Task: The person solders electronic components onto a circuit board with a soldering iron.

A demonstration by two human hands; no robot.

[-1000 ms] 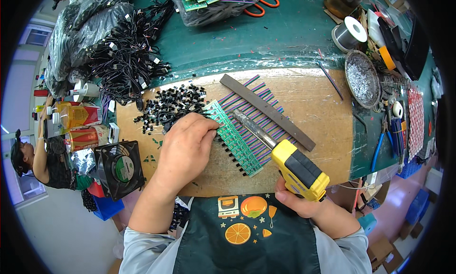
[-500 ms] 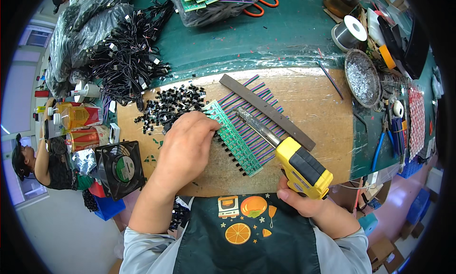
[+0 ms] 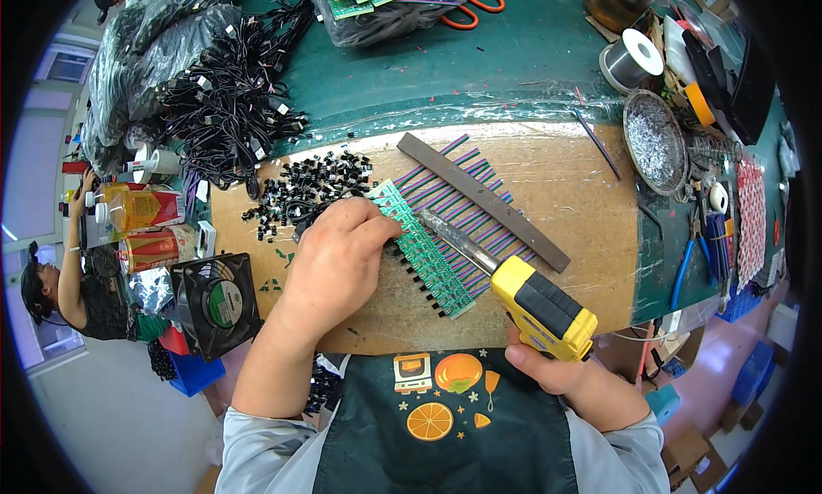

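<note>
A strip of joined green circuit boards (image 3: 428, 258) lies slantwise on a brown work board (image 3: 591, 229). Rows of striped multicoloured wires (image 3: 473, 170) run from its right side, under a flat dark bar (image 3: 484, 201). Small black parts line its lower left edge. My left hand (image 3: 338, 258) is closed at that edge, thumb and fingertips pinched together; whatever they hold is hidden. My right hand (image 3: 548, 366) grips a yellow and black soldering gun (image 3: 544, 307), whose metal tip reaches over the boards, a little right of my left fingertips.
Loose small black connectors (image 3: 317, 181) are heaped beyond my left hand, with a tangle of black cables (image 3: 227, 100) behind. A black fan (image 3: 216, 306) stands at left. On the right are a solder spool (image 3: 632, 59), a dish of metal bits (image 3: 653, 140) and blue-handled pliers (image 3: 683, 271).
The soldering gun has shifted slightly left and its tip has dropped a little nearer the boards. My left hand has moved only slightly. At far left, another person's arm has moved.
</note>
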